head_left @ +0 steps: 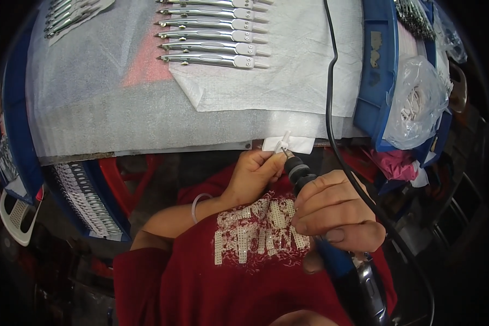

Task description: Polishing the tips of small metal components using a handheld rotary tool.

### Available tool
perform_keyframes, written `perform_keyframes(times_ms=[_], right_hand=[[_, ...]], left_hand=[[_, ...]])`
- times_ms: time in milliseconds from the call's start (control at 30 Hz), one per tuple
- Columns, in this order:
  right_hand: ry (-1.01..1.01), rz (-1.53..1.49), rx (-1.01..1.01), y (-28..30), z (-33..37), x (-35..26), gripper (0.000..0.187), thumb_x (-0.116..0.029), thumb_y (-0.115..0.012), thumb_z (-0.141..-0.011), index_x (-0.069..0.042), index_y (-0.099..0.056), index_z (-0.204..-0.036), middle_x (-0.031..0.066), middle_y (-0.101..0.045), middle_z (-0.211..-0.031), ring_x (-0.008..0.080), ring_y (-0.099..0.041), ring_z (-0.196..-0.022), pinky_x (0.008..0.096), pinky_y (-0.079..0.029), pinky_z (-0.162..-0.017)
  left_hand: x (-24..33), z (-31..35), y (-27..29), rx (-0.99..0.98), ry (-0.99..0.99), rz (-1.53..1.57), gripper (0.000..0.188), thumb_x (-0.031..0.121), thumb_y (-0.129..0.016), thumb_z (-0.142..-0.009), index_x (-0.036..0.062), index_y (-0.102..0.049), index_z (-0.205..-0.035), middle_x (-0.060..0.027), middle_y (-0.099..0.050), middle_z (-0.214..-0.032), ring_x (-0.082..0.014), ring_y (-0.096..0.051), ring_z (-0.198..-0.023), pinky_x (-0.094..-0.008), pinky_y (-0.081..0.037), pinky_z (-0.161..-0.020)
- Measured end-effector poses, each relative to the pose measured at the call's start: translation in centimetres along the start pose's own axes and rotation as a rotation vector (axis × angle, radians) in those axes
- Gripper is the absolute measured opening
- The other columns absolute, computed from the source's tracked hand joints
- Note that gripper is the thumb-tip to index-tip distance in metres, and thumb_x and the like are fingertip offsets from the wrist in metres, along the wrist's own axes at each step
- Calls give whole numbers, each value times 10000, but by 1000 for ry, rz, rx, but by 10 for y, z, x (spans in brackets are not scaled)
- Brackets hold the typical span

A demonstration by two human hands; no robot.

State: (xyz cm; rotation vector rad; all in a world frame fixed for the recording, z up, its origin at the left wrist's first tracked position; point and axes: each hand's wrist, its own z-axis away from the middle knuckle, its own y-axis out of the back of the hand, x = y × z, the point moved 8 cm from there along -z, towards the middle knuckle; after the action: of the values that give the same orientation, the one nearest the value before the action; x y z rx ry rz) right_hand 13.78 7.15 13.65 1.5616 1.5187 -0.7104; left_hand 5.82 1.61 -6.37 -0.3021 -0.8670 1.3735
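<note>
My left hand (258, 171) is closed at the table's front edge, its thumb and fingers pinching a small white plastic part (282, 142) with a narrow tip pointing away from me. My right hand (339, 209) wraps round a black-and-blue electric screwdriver (345, 271), held at a slant. Its thin bit (286, 154) meets or nearly meets the part beside my left thumb; the exact contact is too small to tell. Beneath the part lies a folded white pad (304, 145). Farther back, several silver drawing compasses (209, 58) with white heads lie in a row on a white cloth (304, 81).
A black cord (330, 81) crosses the table and passes over my right hand. Blue bins (377, 108) stand at the right, with a clear plastic bag (413, 108) of small parts. More compasses (73, 19) lie far left. A blue crate (87, 201) of metal pieces sits below left.
</note>
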Motion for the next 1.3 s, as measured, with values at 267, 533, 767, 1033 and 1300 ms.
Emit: perform_keyframes(times_ms=[267, 533, 767, 1033, 1300], right_hand=[[67, -104, 266, 14, 14, -11, 251, -78, -648, -786, 41, -473, -920, 226, -609, -753, 286, -628, -579, 392, -556, -544], [-34, -124, 198, 16, 12, -5, 246, -49, -649, -769, 50, -483, -920, 234, -612, -770, 302, -635, -617, 403, -560, -561], [-46, -3, 27, 11, 14, -2, 492, -275, -746, -796, -57, -369, -1025, 121, -628, -797, 229, -644, -633, 341, -545, -586], [-75, -9, -23, 10, 18, -4, 476, -253, -727, -818, -44, -368, -1051, 135, -626, -846, 224, -641, -655, 355, -537, -584], [21, 70, 221, 35, 27, -24, 573, -327, -674, -851, -30, -348, -1218, 99, -592, -791, 202, -607, -569, 351, -515, -555]], left_hand=[[8, 3, -7, -24, 24, -68, 215, 181, -532, -958, 20, -674, -972, 64, -534, -684, -6, -397, -556, -159, -289, -491], [6, 3, -4, 5, 34, -46, 216, 186, -546, -952, 14, -674, -971, 72, -513, -666, -5, -383, -546, -156, -270, -488], [7, 0, -4, 26, 18, -67, 253, 204, -567, -948, 18, -646, -797, 56, -487, -601, -15, -381, -519, -185, -288, -459], [2, 2, -5, 41, 2, -6, 306, 225, -579, -940, 49, -585, -690, 52, -476, -576, -22, -384, -496, -192, -281, -448], [13, 4, -9, -146, 24, -11, 258, 227, -526, -967, -5, -637, -992, 23, -494, -653, -40, -410, -507, -199, -310, -457]])
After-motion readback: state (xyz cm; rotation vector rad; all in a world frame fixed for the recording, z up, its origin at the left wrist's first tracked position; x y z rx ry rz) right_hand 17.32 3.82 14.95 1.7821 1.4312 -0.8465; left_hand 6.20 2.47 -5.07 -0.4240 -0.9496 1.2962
